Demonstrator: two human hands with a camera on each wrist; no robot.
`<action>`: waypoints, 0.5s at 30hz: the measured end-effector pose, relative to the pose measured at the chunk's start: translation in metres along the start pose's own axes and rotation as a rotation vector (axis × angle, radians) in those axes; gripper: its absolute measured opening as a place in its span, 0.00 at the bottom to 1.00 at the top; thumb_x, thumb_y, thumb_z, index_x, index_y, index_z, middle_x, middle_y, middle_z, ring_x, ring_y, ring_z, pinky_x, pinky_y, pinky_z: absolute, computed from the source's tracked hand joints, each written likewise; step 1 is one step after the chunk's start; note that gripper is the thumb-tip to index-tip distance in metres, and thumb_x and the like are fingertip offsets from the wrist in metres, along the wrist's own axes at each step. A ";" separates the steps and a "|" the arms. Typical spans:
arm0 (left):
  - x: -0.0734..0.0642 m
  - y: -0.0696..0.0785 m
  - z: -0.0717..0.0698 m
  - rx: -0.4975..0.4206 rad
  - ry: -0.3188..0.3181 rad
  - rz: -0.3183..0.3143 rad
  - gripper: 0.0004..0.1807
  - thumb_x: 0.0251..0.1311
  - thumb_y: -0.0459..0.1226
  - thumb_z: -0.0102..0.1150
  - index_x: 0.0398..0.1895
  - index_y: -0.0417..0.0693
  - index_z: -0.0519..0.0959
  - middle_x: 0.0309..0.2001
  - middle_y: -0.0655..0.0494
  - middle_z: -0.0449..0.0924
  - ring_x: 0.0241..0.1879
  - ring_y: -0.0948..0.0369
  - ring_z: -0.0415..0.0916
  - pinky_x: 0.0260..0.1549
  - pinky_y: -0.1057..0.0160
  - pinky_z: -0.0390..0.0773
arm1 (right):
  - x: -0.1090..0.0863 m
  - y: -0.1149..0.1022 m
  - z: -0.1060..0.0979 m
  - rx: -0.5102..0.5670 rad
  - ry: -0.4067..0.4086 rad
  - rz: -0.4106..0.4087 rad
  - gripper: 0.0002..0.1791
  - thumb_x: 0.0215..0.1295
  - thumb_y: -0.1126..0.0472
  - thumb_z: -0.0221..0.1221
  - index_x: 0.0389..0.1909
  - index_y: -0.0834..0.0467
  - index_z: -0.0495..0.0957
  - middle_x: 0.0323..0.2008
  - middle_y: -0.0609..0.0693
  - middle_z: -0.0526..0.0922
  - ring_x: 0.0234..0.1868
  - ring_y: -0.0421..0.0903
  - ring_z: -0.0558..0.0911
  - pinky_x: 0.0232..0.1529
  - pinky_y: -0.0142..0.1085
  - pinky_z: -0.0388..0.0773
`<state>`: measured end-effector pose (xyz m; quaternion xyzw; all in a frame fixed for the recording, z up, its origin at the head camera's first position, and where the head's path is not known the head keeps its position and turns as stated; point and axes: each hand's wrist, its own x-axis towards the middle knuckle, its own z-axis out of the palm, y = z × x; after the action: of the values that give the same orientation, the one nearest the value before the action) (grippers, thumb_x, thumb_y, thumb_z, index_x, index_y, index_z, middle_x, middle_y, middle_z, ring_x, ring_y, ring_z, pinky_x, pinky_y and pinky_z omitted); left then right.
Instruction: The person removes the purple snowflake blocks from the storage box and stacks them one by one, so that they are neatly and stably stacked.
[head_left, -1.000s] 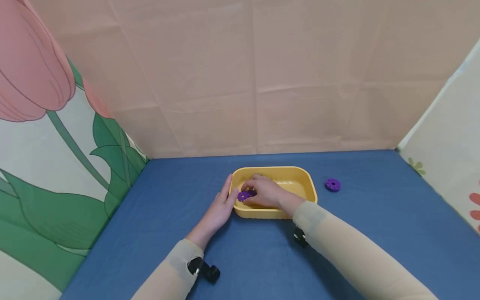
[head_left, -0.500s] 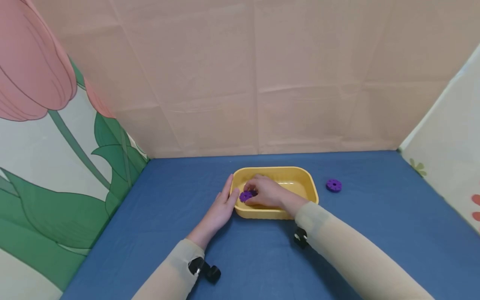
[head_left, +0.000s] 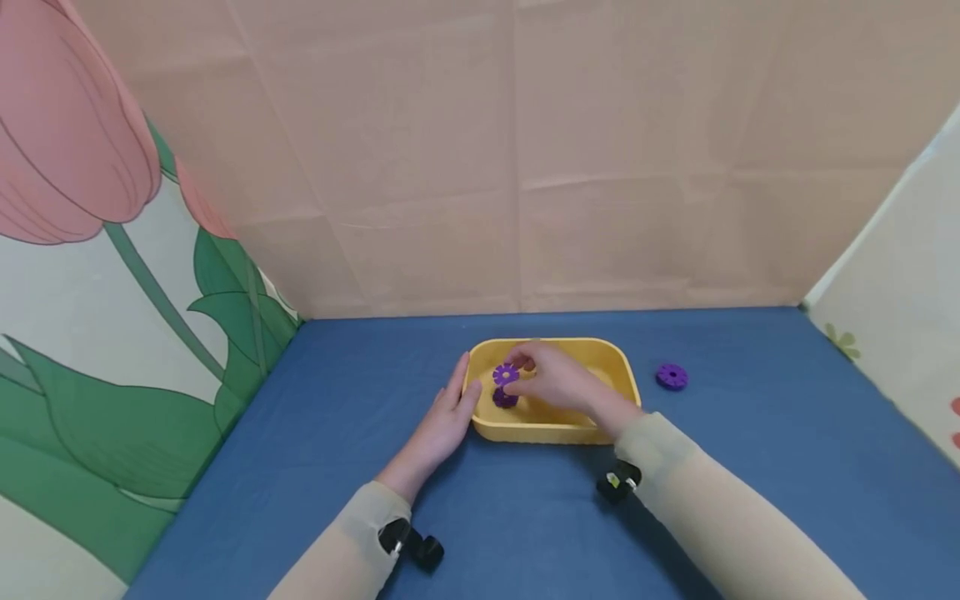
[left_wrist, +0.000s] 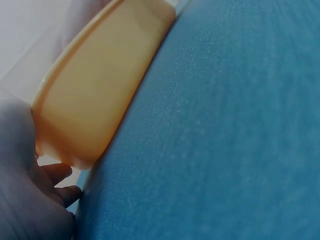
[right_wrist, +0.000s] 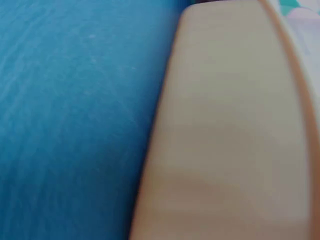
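A shallow yellow tray [head_left: 555, 433] stands on the blue cloth in the head view. At its left end my left hand [head_left: 444, 421] rests with fairly straight fingers along the outer wall and the thumb by the rim. The left wrist view has those fingers [left_wrist: 57, 172] touching the tray's corner. Over the tray, my right hand [head_left: 558, 379] pinches a purple notched disc [head_left: 506, 374], tilted up, between thumb and fingers. Just below it a second, darker purple disc [head_left: 504, 398] is in the tray. The right wrist view is filled by the tray wall [right_wrist: 230, 120], and my fingers are hidden there.
Another purple notched disc [head_left: 672, 377], thick like a stack, lies on the blue cloth [head_left: 525, 533] right of the tray. A beige sheet [head_left: 510, 167] hangs behind, with a tulip-printed panel [head_left: 112, 333] on the left and a pale panel [head_left: 900, 275] on the right.
My right hand has lifted slightly from the tray floor and tilted the purple disc up, so the darker disc beneath shows. My left hand has stayed at the tray's left end.
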<state>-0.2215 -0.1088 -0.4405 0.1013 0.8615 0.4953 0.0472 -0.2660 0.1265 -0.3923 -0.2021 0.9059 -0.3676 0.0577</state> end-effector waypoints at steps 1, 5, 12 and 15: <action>0.000 0.000 0.000 0.000 -0.003 -0.005 0.42 0.85 0.68 0.36 0.93 0.71 0.42 0.89 0.56 0.50 0.87 0.40 0.40 0.83 0.32 0.40 | -0.003 0.000 -0.003 -0.001 0.012 -0.002 0.21 0.74 0.54 0.74 0.62 0.56 0.85 0.52 0.51 0.85 0.55 0.53 0.82 0.62 0.50 0.82; 0.000 0.002 0.000 0.003 -0.006 -0.008 0.41 0.86 0.66 0.36 0.93 0.69 0.42 0.90 0.56 0.48 0.88 0.41 0.39 0.84 0.35 0.38 | -0.014 -0.001 -0.017 0.020 0.054 0.001 0.25 0.74 0.53 0.74 0.65 0.58 0.84 0.54 0.53 0.85 0.59 0.58 0.81 0.64 0.53 0.80; 0.000 0.003 0.000 -0.004 -0.004 -0.004 0.37 0.90 0.57 0.37 0.93 0.64 0.43 0.90 0.57 0.47 0.88 0.48 0.41 0.85 0.41 0.36 | -0.030 0.004 -0.035 0.041 0.132 0.044 0.26 0.74 0.52 0.74 0.67 0.57 0.83 0.55 0.55 0.85 0.57 0.56 0.81 0.63 0.54 0.80; 0.001 0.002 0.000 0.004 -0.006 -0.002 0.37 0.90 0.57 0.37 0.93 0.64 0.42 0.90 0.58 0.46 0.88 0.50 0.41 0.85 0.42 0.36 | -0.039 0.008 -0.043 0.039 0.169 0.059 0.26 0.74 0.52 0.74 0.67 0.57 0.82 0.56 0.55 0.85 0.58 0.57 0.81 0.64 0.55 0.80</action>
<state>-0.2219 -0.1074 -0.4386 0.1021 0.8624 0.4932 0.0500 -0.2441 0.1749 -0.3685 -0.1422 0.9058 -0.3990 -0.0044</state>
